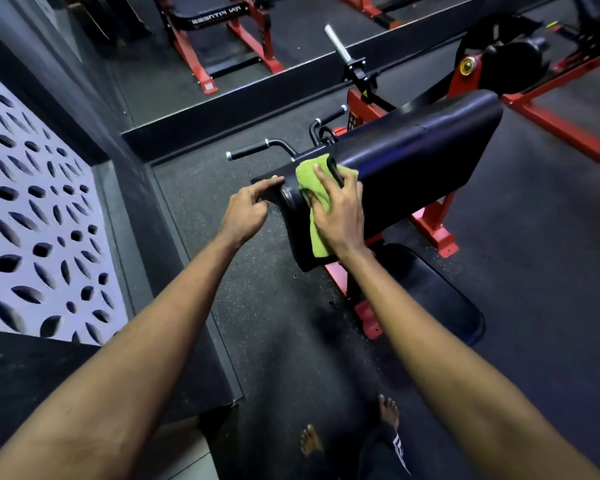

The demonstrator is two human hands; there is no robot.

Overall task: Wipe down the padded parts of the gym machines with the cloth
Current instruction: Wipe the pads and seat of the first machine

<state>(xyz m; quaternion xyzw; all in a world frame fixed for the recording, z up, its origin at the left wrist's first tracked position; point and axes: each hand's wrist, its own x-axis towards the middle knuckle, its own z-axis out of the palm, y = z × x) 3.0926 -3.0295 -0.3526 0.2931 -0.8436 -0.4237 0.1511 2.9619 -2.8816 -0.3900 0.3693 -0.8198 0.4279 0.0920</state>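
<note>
cloth (317,202) lies on the near end of the pad (413,157) under the flat right hand (340,216); left hand (243,209) grasps nothing, fingertips touching the bracket (273,194). unpinched, it may slide off the rounded edge.

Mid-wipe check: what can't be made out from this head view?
Head view: the black pad beneath the green cloth and right hand, covered by them.
Head view: the pad's underside, turned away.
Head view: left hand, pinching or only touching the black plate, unclear.
</note>
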